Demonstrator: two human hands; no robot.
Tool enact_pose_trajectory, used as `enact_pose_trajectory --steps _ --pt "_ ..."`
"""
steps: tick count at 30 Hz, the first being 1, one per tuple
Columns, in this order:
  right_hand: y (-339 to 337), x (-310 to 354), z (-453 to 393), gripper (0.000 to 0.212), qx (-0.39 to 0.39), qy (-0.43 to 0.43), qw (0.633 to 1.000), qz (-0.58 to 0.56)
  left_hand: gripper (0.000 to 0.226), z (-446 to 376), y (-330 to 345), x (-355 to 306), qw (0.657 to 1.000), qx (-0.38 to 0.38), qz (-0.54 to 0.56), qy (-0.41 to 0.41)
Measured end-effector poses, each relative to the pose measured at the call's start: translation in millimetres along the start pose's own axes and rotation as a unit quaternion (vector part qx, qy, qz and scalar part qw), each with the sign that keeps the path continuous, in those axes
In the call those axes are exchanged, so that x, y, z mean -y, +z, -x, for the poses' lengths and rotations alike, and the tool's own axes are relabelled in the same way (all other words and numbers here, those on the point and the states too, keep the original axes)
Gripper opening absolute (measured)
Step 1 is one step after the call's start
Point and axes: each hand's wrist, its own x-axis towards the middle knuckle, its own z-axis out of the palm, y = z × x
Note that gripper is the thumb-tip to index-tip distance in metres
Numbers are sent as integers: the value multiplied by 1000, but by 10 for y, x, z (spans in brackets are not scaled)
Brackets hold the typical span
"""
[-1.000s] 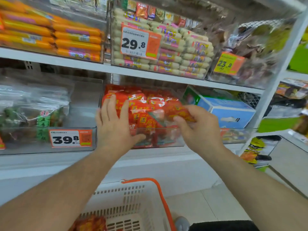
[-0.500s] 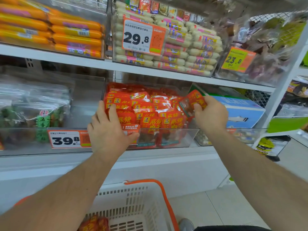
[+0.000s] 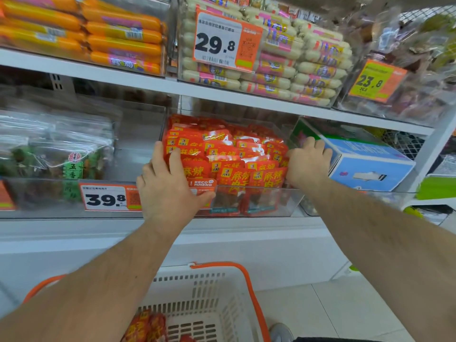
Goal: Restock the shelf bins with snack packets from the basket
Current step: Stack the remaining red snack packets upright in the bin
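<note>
Head camera first: the right hand [image 3: 308, 161] reaches over the right edge of the clear bin [image 3: 246, 203], its fingertips curled out of sight behind the red snack packets [image 3: 237, 166], so whether it grips one I cannot tell. The left hand [image 3: 167, 186] lies with fingers straight against the packets at the bin's left edge, thumb hooked over the front wall. Both forearms cut across the lower frame, and the left one hides most of the white basket [image 3: 212, 299], where a few red packets [image 3: 145, 327] peek out, possibly three. Just right of the bin sits a blue box [image 3: 365, 164]; left of it, a bin of clear bags [image 3: 56, 154] with a 39.8 price tag [image 3: 108, 197]. Half a second ago the right hand pinched a packet above the pile's right side; now it is sunk lower against the stack.
</note>
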Motion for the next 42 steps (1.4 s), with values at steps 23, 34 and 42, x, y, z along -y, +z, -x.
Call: enact_pose_trajectory --steps 23,34,42 --pt "164 1361 1627 13 -112 -268 866 -407 52 784 23 737 978 16 148 143" --pt "1343 2306 2896 16 464 -131 772 -414 30 1427 426 1932 890 444 73 -73" --pt "1640 2755 3205 45 643 71 583 -492 26 1553 596 2157 880 452 92 -114"
